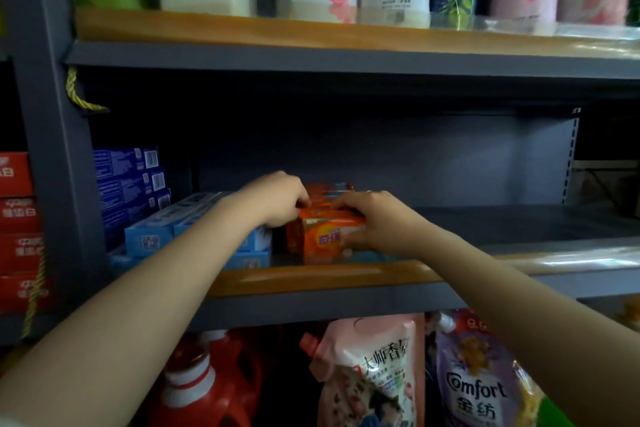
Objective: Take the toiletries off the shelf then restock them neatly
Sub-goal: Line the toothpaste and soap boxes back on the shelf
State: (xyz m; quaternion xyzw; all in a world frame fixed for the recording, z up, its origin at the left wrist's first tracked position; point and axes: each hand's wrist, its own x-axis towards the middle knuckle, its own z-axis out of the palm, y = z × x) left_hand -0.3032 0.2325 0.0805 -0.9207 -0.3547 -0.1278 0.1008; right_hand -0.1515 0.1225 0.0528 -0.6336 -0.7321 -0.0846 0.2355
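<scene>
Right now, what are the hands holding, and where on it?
Both hands hold the front orange plastic-wrapped soap pack: left hand at its top left edge, right hand over its top right corner.

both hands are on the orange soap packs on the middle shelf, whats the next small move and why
Probably nudge the front orange soap pack back and square it with the orange row behind it. The left hand and right hand both grip it near the shelf's wooden front lip, and it looks slightly askew beside the blue boxes. The shelf to its right is bare, so there is room.
</scene>
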